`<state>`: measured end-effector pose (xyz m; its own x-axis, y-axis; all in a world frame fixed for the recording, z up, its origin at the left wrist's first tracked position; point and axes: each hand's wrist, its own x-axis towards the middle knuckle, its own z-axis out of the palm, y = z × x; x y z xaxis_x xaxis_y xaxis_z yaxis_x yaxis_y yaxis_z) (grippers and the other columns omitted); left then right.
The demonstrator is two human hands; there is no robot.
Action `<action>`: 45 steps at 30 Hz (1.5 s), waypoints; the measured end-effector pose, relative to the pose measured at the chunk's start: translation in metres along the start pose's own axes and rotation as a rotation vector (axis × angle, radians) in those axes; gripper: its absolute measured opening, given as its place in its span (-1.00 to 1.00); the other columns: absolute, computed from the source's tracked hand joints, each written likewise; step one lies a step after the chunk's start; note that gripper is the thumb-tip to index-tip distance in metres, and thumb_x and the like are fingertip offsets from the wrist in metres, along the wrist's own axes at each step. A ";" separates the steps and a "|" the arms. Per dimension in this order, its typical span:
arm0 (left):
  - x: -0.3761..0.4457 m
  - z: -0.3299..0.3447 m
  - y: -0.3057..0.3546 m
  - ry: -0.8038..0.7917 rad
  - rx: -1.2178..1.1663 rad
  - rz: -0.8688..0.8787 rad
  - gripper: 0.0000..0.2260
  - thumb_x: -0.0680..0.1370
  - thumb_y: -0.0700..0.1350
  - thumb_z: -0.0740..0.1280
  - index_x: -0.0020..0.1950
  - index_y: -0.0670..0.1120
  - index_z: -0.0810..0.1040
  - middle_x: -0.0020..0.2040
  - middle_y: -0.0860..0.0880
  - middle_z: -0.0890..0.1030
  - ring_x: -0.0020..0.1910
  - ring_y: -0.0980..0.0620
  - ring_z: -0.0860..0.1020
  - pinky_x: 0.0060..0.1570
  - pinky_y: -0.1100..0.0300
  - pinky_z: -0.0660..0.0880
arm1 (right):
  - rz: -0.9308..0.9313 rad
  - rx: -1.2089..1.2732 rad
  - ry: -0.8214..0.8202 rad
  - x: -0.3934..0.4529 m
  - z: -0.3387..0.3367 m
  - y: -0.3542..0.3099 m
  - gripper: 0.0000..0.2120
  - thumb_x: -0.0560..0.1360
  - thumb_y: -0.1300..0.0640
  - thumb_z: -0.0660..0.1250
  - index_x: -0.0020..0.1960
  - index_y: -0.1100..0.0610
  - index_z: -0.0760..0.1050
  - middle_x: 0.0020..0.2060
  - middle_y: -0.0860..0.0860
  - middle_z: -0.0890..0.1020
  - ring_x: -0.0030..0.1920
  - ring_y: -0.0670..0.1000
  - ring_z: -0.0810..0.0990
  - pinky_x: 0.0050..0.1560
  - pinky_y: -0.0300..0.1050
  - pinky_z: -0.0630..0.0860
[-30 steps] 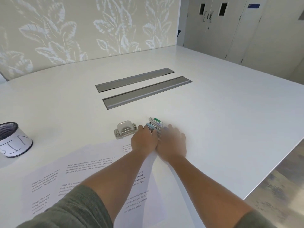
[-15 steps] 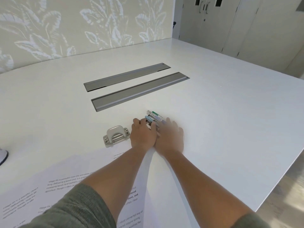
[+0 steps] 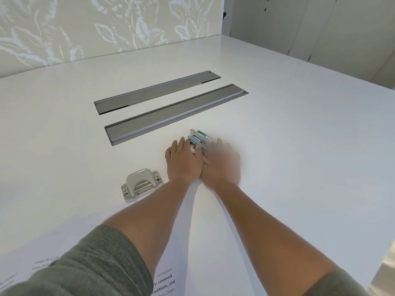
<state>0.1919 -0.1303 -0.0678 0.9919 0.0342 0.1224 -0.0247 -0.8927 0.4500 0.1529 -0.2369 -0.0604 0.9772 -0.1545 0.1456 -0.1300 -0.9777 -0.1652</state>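
1. Closest to me, behind both wrists, a printed sheet [image 3: 164, 284] lies flat on the white table [image 3: 299, 157]. The grey left sleeve [image 3: 89, 263] covers part of its text, and the right sleeve [image 3: 342, 285] just shows at the bottom edge.
2. Both bare forearms run forward from there and converge, so the wrists end up almost touching.
3. Just beside the left wrist, on its outer side, sits a pale hole punch [image 3: 140, 184]. It is flat on the table and neither hand touches it.
4. My left hand [image 3: 183, 162] lies palm down with the fingers straight and close together. It curls round nothing, and its inner fingers rest on the near ends of the markers.
5. My right hand [image 3: 221, 165] is pressed against the left along the thumb side. It is smeared by motion blur, but I can make out a flat palm and fingers reaching forward rather than curled, and I can't see exactly where its fingertips sit.
6. The markers [image 3: 202, 136] are a small bundle lying side by side on the table, right at the fingertips where the two hands meet. Their far ends poke out beyond the fingers — one green-capped, one light blue, others with printed labels.
7. Beyond the fingertips and off toward the left hand's side, two long grey cable flaps [image 3: 171, 116] are set into the tabletop, parallel to each other and well apart from the hands.
8. Farthest out stand a leaf-patterned wall [image 3: 85, 24] ahead of the left hand and pale cabinets [image 3: 310, 24] ahead of the right
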 end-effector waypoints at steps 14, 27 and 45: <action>0.048 0.007 0.006 -0.044 -0.012 0.041 -0.46 0.67 0.16 -0.03 0.59 -0.05 0.24 0.62 -0.04 0.19 0.62 -0.08 0.03 0.58 -0.03 -0.07 | 0.044 0.022 0.033 0.041 0.006 0.000 -0.46 0.55 -0.13 0.08 0.50 -0.04 0.26 0.54 0.06 0.21 0.49 0.20 0.18 0.41 0.13 0.20; 0.058 0.010 0.006 -0.016 -0.066 0.076 -0.49 0.67 0.14 0.01 0.56 -0.07 0.28 0.57 -0.05 0.30 0.59 -0.09 0.12 0.57 -0.02 -0.02 | 0.091 0.021 0.094 0.049 0.008 -0.002 -0.53 0.51 -0.15 0.08 0.35 -0.01 0.42 0.43 0.06 0.35 0.40 0.22 0.29 0.31 0.16 0.27; 0.047 0.002 0.006 0.027 -0.193 0.061 -0.52 0.68 0.06 0.07 0.57 -0.10 0.26 0.50 -0.09 0.39 0.51 -0.09 0.27 0.53 0.00 0.12 | 0.110 0.012 0.202 0.047 0.012 -0.003 -0.52 0.46 -0.17 0.16 0.27 0.04 0.50 0.35 0.06 0.44 0.39 0.22 0.33 0.37 0.24 0.20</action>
<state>0.2382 -0.1354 -0.0611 0.9841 -0.0031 0.1773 -0.1110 -0.7906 0.6022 0.2017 -0.2395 -0.0647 0.9039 -0.2863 0.3178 -0.2304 -0.9519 -0.2022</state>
